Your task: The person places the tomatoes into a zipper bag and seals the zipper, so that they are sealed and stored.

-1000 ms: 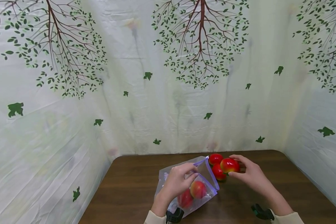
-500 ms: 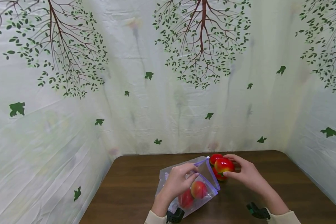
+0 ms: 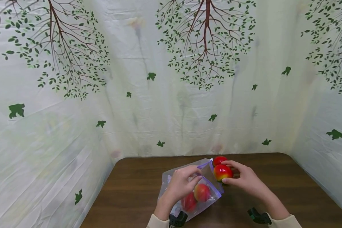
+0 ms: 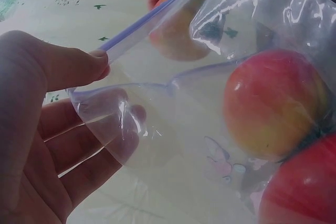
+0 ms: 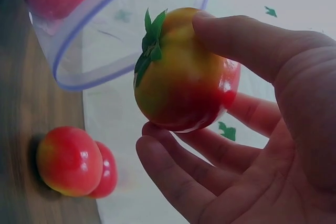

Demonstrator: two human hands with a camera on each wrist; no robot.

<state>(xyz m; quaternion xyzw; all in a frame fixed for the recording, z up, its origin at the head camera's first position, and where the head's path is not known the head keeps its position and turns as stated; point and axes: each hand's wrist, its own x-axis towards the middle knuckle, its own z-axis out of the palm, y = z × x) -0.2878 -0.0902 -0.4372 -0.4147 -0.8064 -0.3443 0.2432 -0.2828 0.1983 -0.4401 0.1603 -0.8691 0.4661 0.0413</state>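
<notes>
My right hand (image 3: 246, 175) holds a red and yellow tomato (image 5: 181, 77) with a green leafy top between thumb and fingers, right at the mouth of a clear zip bag (image 3: 206, 205). My left hand (image 3: 182, 182) pinches the bag's purple-edged rim between thumb and fingers, and the mouth gapes to the right. Inside the bag lie two tomatoes, one yellowish red (image 3: 201, 193) and one deeper red (image 3: 188, 202). Two more tomatoes (image 5: 68, 161) sit close together on the table, seen below the held one in the right wrist view; in the head view the held one partly covers them.
A brown wooden table (image 3: 131, 196) carries everything. Behind and beside it hangs a pale cloth (image 3: 182, 133) printed with trees and green leaves. Each wrist wears a dark camera band (image 3: 178, 219).
My right hand has moved left with the tomato, from right of the loose tomatoes to the bag's mouth. My left hand and the bag stay in place.
</notes>
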